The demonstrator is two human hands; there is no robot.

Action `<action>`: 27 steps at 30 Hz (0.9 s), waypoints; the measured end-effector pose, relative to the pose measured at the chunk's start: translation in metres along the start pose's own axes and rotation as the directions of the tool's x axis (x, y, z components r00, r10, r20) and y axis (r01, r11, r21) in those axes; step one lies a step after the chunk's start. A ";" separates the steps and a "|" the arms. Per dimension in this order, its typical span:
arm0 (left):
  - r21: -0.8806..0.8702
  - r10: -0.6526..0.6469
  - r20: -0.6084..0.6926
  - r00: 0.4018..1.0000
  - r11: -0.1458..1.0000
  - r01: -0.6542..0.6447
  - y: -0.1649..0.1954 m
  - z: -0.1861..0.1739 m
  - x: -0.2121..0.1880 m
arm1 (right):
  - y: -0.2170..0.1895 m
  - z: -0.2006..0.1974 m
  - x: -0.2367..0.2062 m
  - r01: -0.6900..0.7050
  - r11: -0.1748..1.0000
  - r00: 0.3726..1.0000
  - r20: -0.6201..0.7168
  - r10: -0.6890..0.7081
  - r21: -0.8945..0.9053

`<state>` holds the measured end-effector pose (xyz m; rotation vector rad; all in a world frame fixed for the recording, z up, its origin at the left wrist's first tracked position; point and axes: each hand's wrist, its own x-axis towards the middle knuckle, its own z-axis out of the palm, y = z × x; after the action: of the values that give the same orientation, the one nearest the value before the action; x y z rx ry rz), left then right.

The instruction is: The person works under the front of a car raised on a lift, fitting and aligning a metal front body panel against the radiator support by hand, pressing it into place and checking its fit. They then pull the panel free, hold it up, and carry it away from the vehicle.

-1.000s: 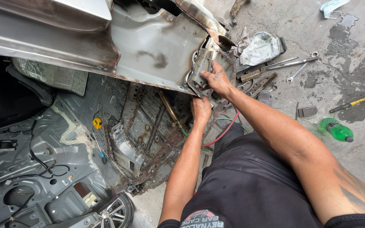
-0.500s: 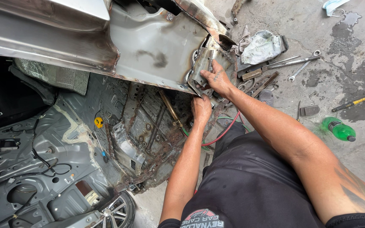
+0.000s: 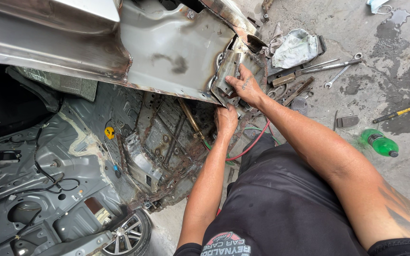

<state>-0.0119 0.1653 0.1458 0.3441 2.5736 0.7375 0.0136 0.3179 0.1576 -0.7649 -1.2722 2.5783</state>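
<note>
Bodywork fills your left side — the stripped grey car floor [image 3: 39, 189] with loose black wires, a wheel [image 3: 129, 234] poking out at the bottom edge, then the rusty floor section [image 3: 167, 142] with a yellow tag on it. Nothing here works as a container except the green bottle [image 3: 379, 143] lying far right on the concrete, contents too dark to tell. Your left hand [image 3: 226, 119] presses up under the bent metal patch [image 3: 227, 78], fingers curled at its lower edge; your right hand [image 3: 246, 86] lies flat on the patch's right face — both on the one piece, close together. It sits at the torn end of the silver body panel [image 3: 167, 47]. Rightward: a grey rag [image 3: 294, 47], wrenches [image 3: 330, 68], a hammer [image 3: 404, 111] on the stained concrete floor [image 3: 385, 38].
</note>
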 end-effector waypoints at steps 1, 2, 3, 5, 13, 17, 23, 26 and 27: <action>0.010 -0.008 0.008 1.000 1.000 0.008 -0.002 0.001 0.001 | 0.000 0.000 0.000 0.011 1.000 1.000 -0.005 -0.011 -0.016; 0.008 -0.003 -0.001 1.000 1.000 0.003 -0.003 0.002 0.001 | 0.000 0.000 0.000 0.010 1.000 1.000 -0.001 -0.010 -0.012; 0.006 0.003 -0.010 1.000 1.000 -0.003 -0.005 0.003 0.002 | 0.000 -0.001 0.000 0.010 1.000 1.000 0.004 -0.010 -0.008; 0.011 0.006 -0.018 1.000 1.000 -0.005 -0.007 0.005 0.003 | 0.000 -0.001 0.000 -0.004 1.000 1.000 0.012 0.004 0.000; -0.038 0.118 -0.053 0.992 0.992 -0.120 0.004 0.008 -0.017 | -0.005 -0.008 -0.018 -0.033 0.995 0.999 0.014 0.032 0.090; -0.067 0.104 -0.028 0.994 0.992 -0.105 0.021 -0.002 -0.026 | -0.011 -0.005 -0.024 -0.098 0.989 0.994 -0.030 0.101 0.108; -0.104 0.073 0.112 0.991 0.993 -0.062 0.023 -0.021 -0.063 | -0.004 -0.015 -0.071 -0.208 0.961 0.974 -0.046 0.220 0.180; -0.088 0.121 0.109 0.987 0.990 -0.112 0.006 -0.029 -0.086 | 0.012 -0.012 -0.091 -0.287 0.934 0.952 -0.041 0.302 0.215; -0.090 0.141 0.101 0.985 0.987 -0.132 -0.001 -0.032 -0.090 | 0.017 -0.008 -0.094 -0.301 0.929 0.949 -0.028 0.314 0.215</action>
<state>0.0515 0.1190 0.2010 0.5230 2.4292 0.8477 0.0995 0.2790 0.1748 -1.0663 -0.9036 2.8439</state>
